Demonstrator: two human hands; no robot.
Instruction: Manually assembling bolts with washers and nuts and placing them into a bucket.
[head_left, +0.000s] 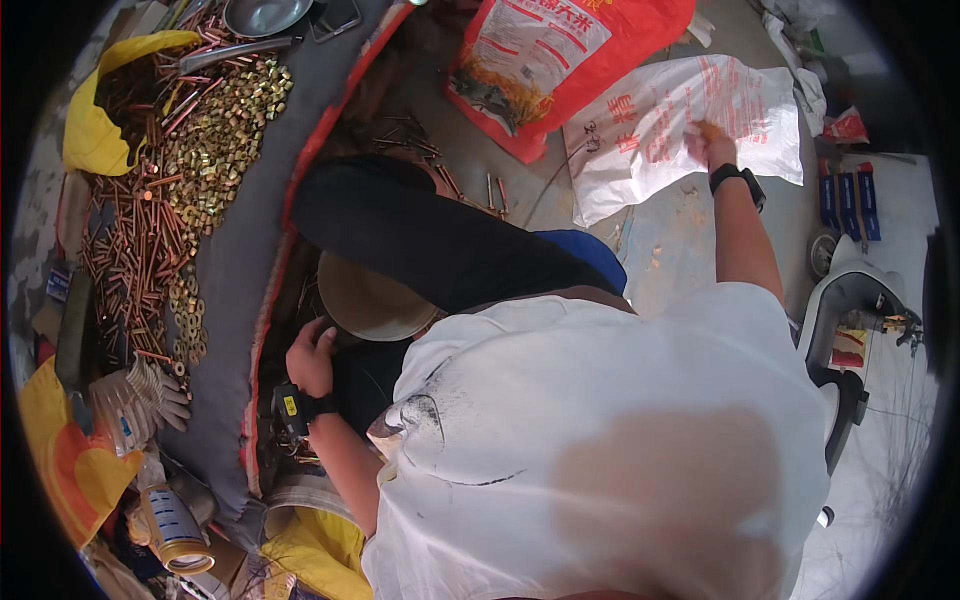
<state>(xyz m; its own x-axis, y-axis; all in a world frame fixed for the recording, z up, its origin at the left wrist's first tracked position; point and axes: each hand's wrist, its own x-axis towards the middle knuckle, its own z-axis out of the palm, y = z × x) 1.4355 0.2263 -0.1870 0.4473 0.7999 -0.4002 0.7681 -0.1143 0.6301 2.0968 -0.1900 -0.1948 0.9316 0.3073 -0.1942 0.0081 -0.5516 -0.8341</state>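
Note:
On the right, my right hand [711, 148] reaches onto a white sack [640, 150] with red print. Its fingers look apart, though slightly blurred, and I see nothing held in them. My left hand [311, 358] is at the left beside a pale round basin [365, 300]; its fingers are loosely bent and apart, with nothing in them. A dark band sits on each wrist. Just beyond the white sack, touching its edge, is a red printed bag [560, 60]. My dark-clad leg covers part of the basin.
On a grey padded surface [225, 330] at the left lie piled copper-coloured bolts [135, 260], brassy sleeves [225, 140] and washers [187, 310]. Gloves [140, 400], a can [175, 525] and a metal bowl [265, 14] are around it. Loose bolts [460, 188] lie on the floor; a white wheeled object [850, 290] stands right.

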